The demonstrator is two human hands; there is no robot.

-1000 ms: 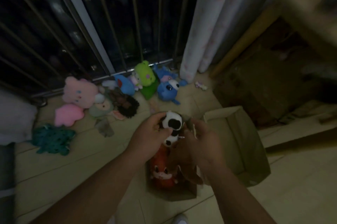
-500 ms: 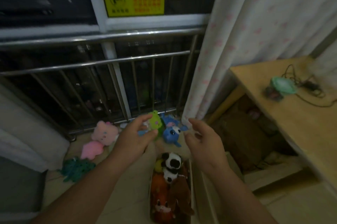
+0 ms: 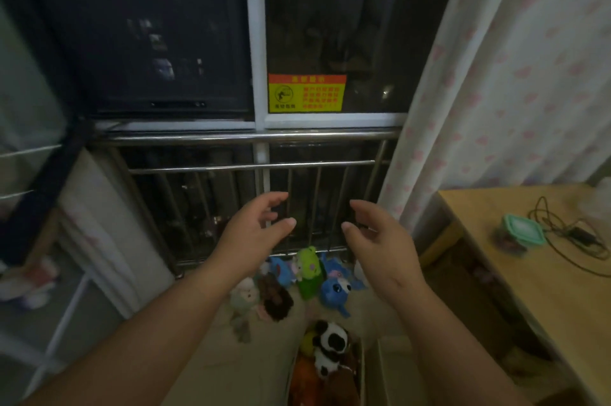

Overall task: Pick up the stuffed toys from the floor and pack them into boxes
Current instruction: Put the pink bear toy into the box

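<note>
One warning sticker on the window glass, its writing too blurred to read.

The sticker (image 3: 306,93) sits in the upper middle of the frame, in the lower left corner of the right window pane (image 3: 347,25), just right of the white frame bar (image 3: 254,41). An orange-red band runs across its top with one row of characters. Below is a yellow field with a round pictogram at the left, a short line under it, and several rows of red characters at the right. None of them is legible.
</note>
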